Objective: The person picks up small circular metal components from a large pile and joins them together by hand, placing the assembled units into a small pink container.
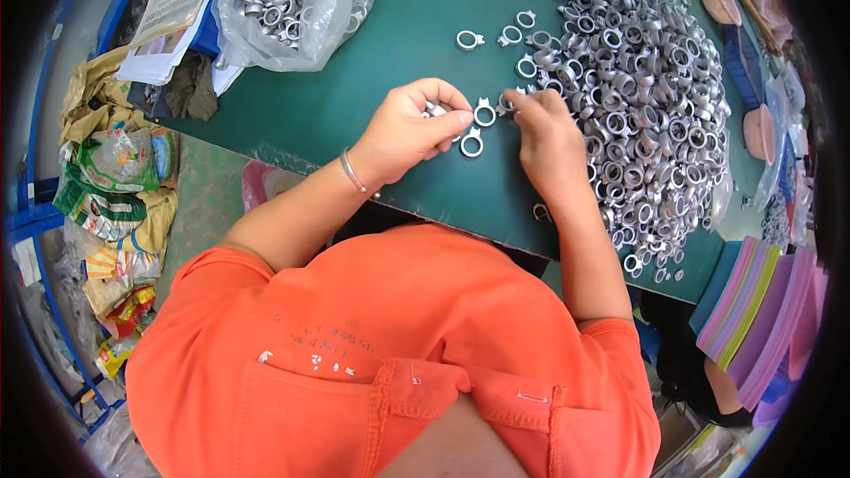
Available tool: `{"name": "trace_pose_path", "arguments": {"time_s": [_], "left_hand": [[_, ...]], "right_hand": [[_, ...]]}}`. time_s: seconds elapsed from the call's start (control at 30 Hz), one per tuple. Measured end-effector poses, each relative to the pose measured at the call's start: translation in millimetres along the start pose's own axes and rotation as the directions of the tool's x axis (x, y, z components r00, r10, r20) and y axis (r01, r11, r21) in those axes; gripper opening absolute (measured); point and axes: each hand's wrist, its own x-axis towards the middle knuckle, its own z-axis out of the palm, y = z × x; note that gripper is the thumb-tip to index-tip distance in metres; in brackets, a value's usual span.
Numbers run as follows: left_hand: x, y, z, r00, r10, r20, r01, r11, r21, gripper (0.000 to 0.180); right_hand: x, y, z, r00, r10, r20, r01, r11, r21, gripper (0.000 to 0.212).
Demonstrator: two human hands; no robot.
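Left fingers (445, 91) curled around metal rings (431, 110), right fingers (524, 106) at another ring (504, 109) (grip unclear); overfilling the left could spill some.

The bench (407, 44) has a big, dark green top. The floor (205, 184) by its left side is a paler green and looks worn and dirty. On the far left stands a blue metal frame (34, 223), and crumpled bags and sacks (124, 190) are heaped beside it. Low on the right is a striped stack (763, 314) in pink, purple, yellow-green and blue. The room is bright.
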Motion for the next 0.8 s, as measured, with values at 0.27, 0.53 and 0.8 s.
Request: {"name": "trace_pose_path", "arguments": {"time_s": [0.27,0.53,0.8], "left_hand": [[-2.9,-8.5,4.2,0.998,0.061,0.011,-0.062,0.995,0.084,0.015],[-7.9,-4.6,14.3,0.953,0.172,0.248,-0.180,0.984,0.010,0.015],[-14.7,-0.6,14.8,0.969,-0.030,0.245,0.026,0.999,0.019,0.010]], "right_hand": [[-11.0,0.8,-4.9,0.990,0.090,0.108,-0.138,0.753,0.643,0.013],[-37.6,-6.7,-2.1,0.950,-0.024,0.311,-0.312,-0.101,0.945,0.016],[-46.6,-14.2,-1.3,0.937,0.165,0.309,-0.289,-0.131,0.948,0.022]]}}
